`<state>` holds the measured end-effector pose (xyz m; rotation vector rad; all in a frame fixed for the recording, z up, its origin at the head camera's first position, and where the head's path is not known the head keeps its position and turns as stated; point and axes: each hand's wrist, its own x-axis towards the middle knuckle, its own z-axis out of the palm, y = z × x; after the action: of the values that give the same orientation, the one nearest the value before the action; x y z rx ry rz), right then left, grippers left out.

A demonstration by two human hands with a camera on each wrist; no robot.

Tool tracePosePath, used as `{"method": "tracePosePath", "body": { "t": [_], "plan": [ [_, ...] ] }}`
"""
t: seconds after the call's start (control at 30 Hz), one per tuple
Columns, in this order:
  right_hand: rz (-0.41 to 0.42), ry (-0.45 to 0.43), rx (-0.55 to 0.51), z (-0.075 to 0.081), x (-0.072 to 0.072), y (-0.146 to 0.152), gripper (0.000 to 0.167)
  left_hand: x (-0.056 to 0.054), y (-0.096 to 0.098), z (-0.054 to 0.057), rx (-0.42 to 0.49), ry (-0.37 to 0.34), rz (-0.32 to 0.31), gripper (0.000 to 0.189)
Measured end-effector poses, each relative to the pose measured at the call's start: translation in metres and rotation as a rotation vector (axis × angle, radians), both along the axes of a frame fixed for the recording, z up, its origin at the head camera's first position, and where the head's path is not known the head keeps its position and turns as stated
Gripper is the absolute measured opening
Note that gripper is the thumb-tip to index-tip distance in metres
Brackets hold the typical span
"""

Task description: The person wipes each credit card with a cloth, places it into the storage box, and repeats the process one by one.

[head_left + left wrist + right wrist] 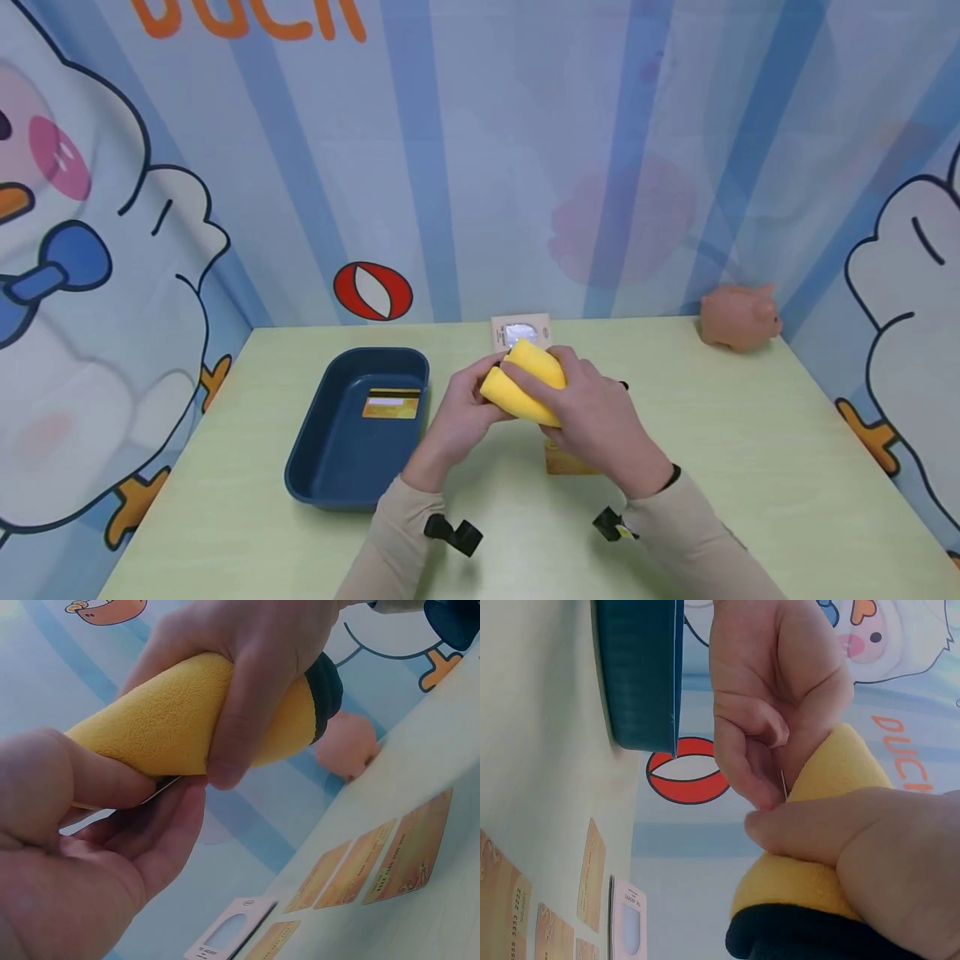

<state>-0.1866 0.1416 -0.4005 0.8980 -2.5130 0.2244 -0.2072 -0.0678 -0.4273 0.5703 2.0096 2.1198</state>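
A folded yellow cloth (528, 385) with a dark underside is held above the table, and my right hand (600, 412) grips it with the thumb across its front. My left hand (468, 408) is at the cloth's left end. Between its thumb and fingers it pinches a thin card (162, 790), of which only a narrow edge shows; cloth and fingers hide the rest. The cloth lies against this card. Below the right hand, a gold card (572, 460) rests on the table, partly covered from the head view. Several gold cards (409, 847) lie in the left wrist view.
To the left stands a dark blue tray (296, 475) with a gold card (392, 403) in it. A small pale box (501, 332) with a window sits at the table's back edge, behind the hands. A pink piggy bank (738, 318) stands at the back right corner.
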Motion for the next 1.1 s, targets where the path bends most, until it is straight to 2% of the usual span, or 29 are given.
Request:
{"method": "tracePosePath", "body": {
  "t": [0.17, 0.5, 0.8, 1.1],
  "plan": [
    [-0.006, -0.030, 0.004, 0.001, -0.002, 0.001, 0.092, 0.000, 0.000, 0.003, 0.004, -0.005, -0.008, 0.068],
    [0.028, -0.150, -0.062, 0.006, -0.003, 0.009, 0.089, 0.003, -0.002, 0.007, -0.003, -0.020, 0.033, 0.067],
    [0.062, -0.306, -0.141, 0.009, -0.006, 0.018, 0.090, 0.001, -0.005, 0.010, 0.010, 0.003, 0.024, 0.059],
    [0.048, -0.311, -0.151, 0.011, -0.007, 0.019, 0.088, 0.003, -0.006, 0.011, 0.014, 0.029, 0.039, 0.057]
  ]
}}
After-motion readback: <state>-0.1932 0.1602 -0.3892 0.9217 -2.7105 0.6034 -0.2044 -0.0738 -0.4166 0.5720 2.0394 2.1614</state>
